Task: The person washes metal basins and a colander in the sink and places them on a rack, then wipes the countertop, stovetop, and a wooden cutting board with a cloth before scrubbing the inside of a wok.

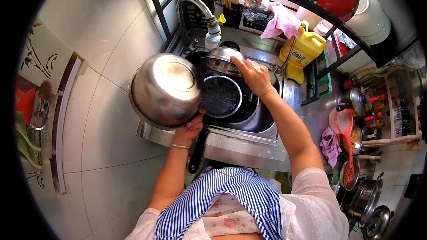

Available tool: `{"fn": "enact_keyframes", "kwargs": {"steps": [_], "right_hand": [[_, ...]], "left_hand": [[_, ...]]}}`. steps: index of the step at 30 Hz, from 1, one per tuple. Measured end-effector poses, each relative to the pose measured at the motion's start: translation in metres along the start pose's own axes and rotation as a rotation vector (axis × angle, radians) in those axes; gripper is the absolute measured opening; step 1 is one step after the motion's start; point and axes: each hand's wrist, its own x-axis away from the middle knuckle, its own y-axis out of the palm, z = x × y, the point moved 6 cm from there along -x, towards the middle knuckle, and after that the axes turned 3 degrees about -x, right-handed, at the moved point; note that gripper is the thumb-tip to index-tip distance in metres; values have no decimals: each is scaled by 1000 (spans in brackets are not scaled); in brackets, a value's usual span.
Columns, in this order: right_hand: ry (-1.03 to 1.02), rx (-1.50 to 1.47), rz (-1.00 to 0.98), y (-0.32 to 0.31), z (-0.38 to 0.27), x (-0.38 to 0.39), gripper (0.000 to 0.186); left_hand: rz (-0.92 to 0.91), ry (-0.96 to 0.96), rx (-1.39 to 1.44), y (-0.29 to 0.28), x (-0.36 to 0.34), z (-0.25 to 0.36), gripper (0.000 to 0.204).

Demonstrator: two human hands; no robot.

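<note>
My left hand (192, 128) grips the rim of a large stainless-steel bowl (171, 86), tilted with its base facing up, just left of the sink (262, 137). Inside the sink, my right hand (259, 79) is closed at the edge of a smaller metal bowl (221, 58); its thumb and some fingers are partly hidden. Below that bowl sits a round vessel with a pale rim (240, 95) and dark, watery contents. A dark pan lies around it, and a black pan handle (198, 152) juts over the front edge near my left wrist.
A curved faucet (195, 1) rises behind the sink. At its right back stand a yellow jug (307, 44) and a yellow sponge (294, 74). A black rack (356, 55) arches overhead with bowls. Pots and a pink cloth (330, 146) lie right; a tiled wall (84, 120) stands left.
</note>
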Motion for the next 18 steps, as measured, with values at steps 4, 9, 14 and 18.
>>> {"fn": "enact_keyframes", "kwargs": {"steps": [4, 9, 14, 18], "right_hand": [[-64, 23, 94, -22, -12, -4, 56], [-90, 57, 77, -36, -14, -1, 49], [293, -221, 96, -31, 18, 12, 45], [651, -484, 262, -37, 46, 25, 43]], "left_hand": [[-2, 25, -28, -9, -10, 0, 39], [-7, 19, -102, -14, -22, -7, 35], [75, 2, -114, -21, -26, -11, 33], [210, 49, -170, -20, -25, -11, 32]]}}
